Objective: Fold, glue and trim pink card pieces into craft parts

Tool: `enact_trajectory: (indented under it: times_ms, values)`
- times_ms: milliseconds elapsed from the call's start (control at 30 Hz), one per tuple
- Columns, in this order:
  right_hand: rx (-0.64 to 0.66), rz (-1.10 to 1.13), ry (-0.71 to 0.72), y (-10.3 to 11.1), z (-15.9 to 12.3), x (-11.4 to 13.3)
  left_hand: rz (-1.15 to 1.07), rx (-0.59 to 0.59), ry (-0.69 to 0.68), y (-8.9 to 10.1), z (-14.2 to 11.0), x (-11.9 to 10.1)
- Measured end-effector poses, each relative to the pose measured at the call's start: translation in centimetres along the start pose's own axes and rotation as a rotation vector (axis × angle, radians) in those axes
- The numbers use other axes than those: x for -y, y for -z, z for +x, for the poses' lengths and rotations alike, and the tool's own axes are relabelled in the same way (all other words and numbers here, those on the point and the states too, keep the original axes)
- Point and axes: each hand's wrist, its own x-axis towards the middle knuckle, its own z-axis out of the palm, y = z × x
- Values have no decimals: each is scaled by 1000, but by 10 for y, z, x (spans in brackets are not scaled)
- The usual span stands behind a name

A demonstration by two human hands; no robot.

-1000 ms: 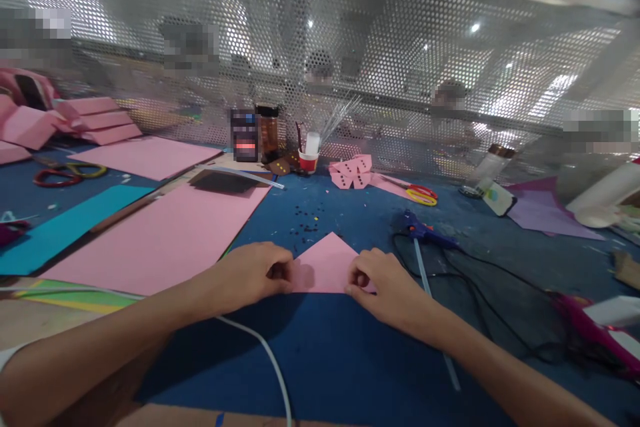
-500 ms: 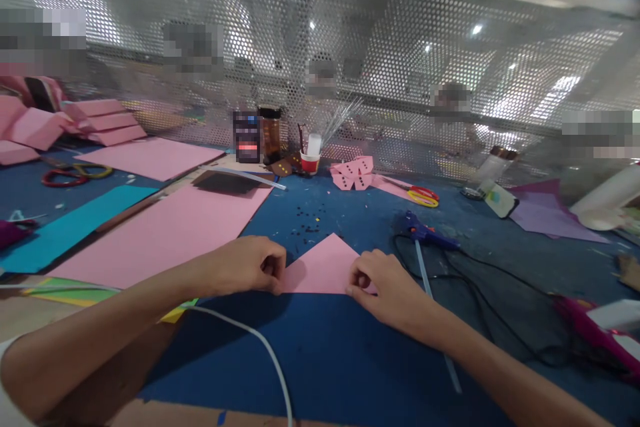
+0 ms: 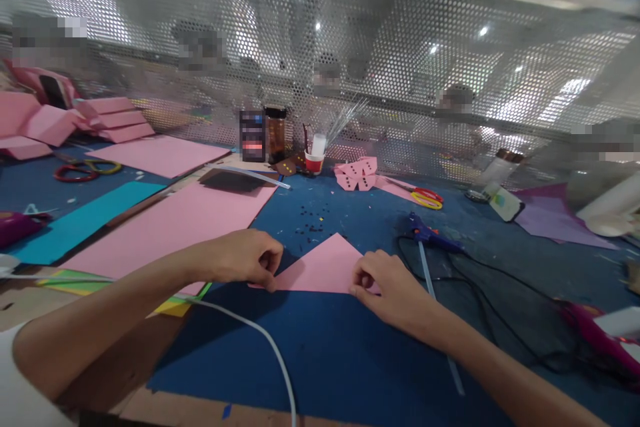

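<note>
A pink sheet of paper (image 3: 320, 267), showing as a triangle with its peak pointing away from me, lies on the blue tabletop. My left hand (image 3: 253, 259) has thumb and fingertips pinched at its left side, near the bottom edge. At the right corner, my right hand (image 3: 383, 283) pinches the paper with curled fingers and hides that corner. Just beyond the peak, small dark bits (image 3: 313, 220) are scattered on the table.
A blue glue gun (image 3: 430, 235) with a black cable and a clear glue stick (image 3: 427, 267) lie to the right. Scissors (image 3: 427, 198) and a dotted pink paper piece (image 3: 356, 174) are farther back. Large pink sheets (image 3: 175, 227) spread left. A white cable (image 3: 265, 340) crosses in front.
My left hand has slid slightly left along the paper's bottom edge, so more of the left side shows. The right hand stays at its corner. The view has shifted slightly.
</note>
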Motion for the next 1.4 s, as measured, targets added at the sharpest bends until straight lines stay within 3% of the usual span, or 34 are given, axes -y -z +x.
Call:
enact_trajectory:
  times_ms: [200,300,433,500,567,633,767,1400]
  values:
    - [-4,-7,-2,0,0,2,-10,19,-15,4,0,13]
    - [-11,-8,-5,1,0,3,-28,-61,-58,2,-2,5]
    - [-13,-8,17,1,0,2,-65,-345,-373,-19,-5,-20]
    - [-13,-17,29,1,-1,2,-19,-322,-560,-36,-6,-32]
    - [-11,-35,30,1,-1,3,73,-251,-646,-53,-5,-38]
    - [-9,-50,18,2,-1,5,172,-211,-652,-65,-3,-40]
    - [3,-60,11,4,-1,8,253,-270,-666,-76,2,-35]
    - [93,-77,-13,28,-10,-6,272,-295,-687,-75,5,-26]
